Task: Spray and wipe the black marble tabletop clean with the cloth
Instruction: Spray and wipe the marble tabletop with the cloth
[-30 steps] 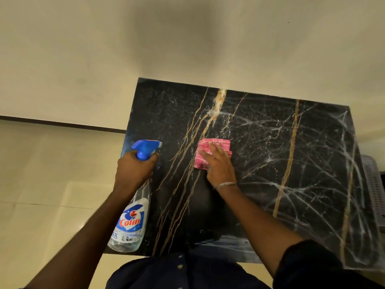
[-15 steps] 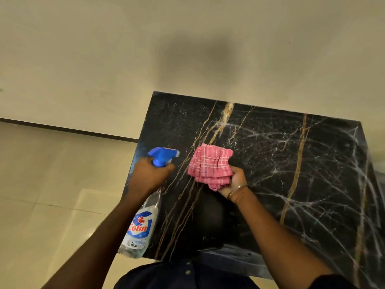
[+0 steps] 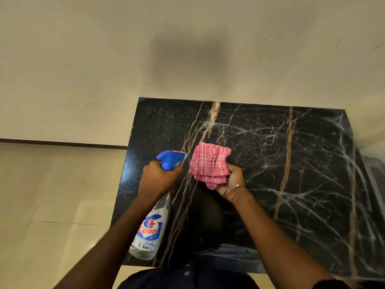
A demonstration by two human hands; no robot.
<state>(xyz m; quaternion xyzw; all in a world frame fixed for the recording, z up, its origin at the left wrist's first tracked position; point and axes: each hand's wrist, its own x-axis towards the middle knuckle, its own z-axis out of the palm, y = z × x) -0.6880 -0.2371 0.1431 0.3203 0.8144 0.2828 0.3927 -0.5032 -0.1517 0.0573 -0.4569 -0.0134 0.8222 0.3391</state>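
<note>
The black marble tabletop [image 3: 291,163] with gold and white veins fills the lower right of the head view. My left hand [image 3: 158,180] grips the neck of a clear spray bottle [image 3: 150,230] with a blue trigger head, held over the table's left part. Its nozzle points right, almost touching a folded pink checked cloth [image 3: 208,163]. My right hand [image 3: 233,178], palm up, holds that cloth bunched and lifted off the marble. A metal bangle sits on the right wrist.
A cream wall rises behind the table's far edge. Pale floor tiles [image 3: 52,205] lie to the left, past a dark skirting line. A grey perforated object [image 3: 377,180] shows at the right edge. My dark shirt is at the bottom.
One second ago my right hand pressed the cloth flat on the marble. It has since picked the cloth up and turned palm up, and the bottle's nozzle has come close to the cloth.
</note>
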